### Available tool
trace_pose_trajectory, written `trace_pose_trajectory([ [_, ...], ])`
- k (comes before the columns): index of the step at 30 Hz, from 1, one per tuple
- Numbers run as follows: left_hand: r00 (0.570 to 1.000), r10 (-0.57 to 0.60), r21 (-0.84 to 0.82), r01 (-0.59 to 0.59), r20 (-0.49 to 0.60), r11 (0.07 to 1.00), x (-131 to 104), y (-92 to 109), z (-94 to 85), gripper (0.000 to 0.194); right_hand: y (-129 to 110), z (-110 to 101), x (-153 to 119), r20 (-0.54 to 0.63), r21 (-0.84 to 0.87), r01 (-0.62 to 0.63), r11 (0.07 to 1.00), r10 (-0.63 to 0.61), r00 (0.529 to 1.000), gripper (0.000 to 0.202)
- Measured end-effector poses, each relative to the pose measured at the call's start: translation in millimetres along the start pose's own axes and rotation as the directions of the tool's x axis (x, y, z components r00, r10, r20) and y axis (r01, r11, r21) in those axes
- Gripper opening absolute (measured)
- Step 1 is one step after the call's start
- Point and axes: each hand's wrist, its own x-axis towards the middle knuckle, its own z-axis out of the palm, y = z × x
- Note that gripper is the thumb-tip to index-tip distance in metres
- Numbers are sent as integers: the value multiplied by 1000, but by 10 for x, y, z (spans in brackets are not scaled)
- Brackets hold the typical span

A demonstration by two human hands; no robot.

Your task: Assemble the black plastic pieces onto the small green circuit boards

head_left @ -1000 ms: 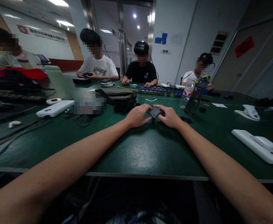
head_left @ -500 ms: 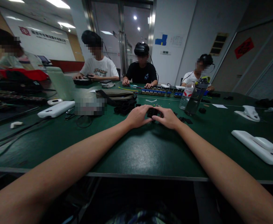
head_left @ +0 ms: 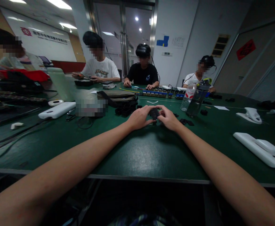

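Between my two hands, over the middle of the green table (head_left: 137, 157), is a small black part (head_left: 154, 114). My left hand (head_left: 140, 118) grips it from the left, thumb below and fingers above. On the other side my right hand (head_left: 168, 118) has its thumb and fingertips closed on the part's right edge. Black pieces (head_left: 125, 110) lie in a heap just left of my left hand, and flat black pieces (head_left: 186, 121) lie right of my right hand.
A clear bottle (head_left: 186, 99) and a dark bottle (head_left: 198, 99) stand beyond my right hand. White devices lie at the left (head_left: 57, 110) and right (head_left: 257, 149). A grey-brown bag (head_left: 118, 96) sits farther back. Several people sit around the table.
The black part has turned a little and shows more of its face between my hands. My right fingers have shifted slightly. Across the table, a person in white has raised one hand.
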Motion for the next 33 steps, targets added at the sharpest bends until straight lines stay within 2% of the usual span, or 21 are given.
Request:
trace_pose_trajectory([
  [3,999,27,38,-29,40,999,2,2,-7,56,-39,-51,-20,41,-3,35,999,-35,999,55],
  [8,991,74,86,-84,112,993,12,8,-18,40,-93,-72,-37,63,-24,50,998,-48,997,58],
  [11,995,48,93,-56,86,994,10,-1,-14,38,-105,-77,-39,49,-55,60,997,-58,997,53],
  [16,999,-39,92,37,22,995,9,-30,-7,38,-92,-82,-35,49,-205,110,973,-102,994,48],
  [20,997,-64,99,59,45,993,14,-35,-9,39,-73,-76,-23,53,-286,144,947,-134,990,38],
  [33,991,-90,105,79,103,991,11,-35,-13,41,-93,-83,-30,52,-308,185,933,-178,983,36],
])
